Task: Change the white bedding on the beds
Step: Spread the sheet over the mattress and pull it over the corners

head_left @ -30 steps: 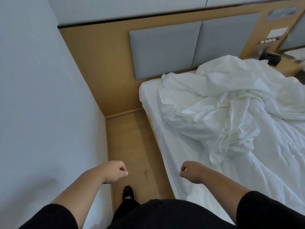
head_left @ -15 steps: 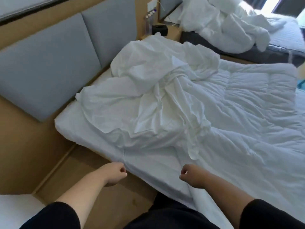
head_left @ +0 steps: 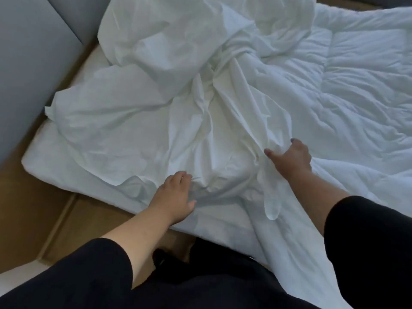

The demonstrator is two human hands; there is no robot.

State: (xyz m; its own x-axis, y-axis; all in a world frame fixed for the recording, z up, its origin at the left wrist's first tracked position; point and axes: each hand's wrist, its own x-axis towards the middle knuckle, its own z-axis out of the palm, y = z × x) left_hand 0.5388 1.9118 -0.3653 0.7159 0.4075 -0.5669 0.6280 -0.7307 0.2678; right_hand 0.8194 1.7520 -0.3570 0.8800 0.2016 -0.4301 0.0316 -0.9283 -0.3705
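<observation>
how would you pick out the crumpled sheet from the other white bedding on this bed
Start at the grey headboard; the crumpled sheet is heaped just below it, under both hands. Unlike the quilted duvet to its right, it is thin, smooth and twisted into sharp folds.

Grey padded headboard panels (head_left: 33,52) run along the left above a tan wooden surround (head_left: 20,181) that frames the bed, and soft, dim, even light lies over the whole corner of the room.

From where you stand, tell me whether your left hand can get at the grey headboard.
Probably not without stepping sideways. The left hand rests on the crumpled sheet near the mattress edge, and the headboard lies well beyond it, though nothing blocks the way.
</observation>
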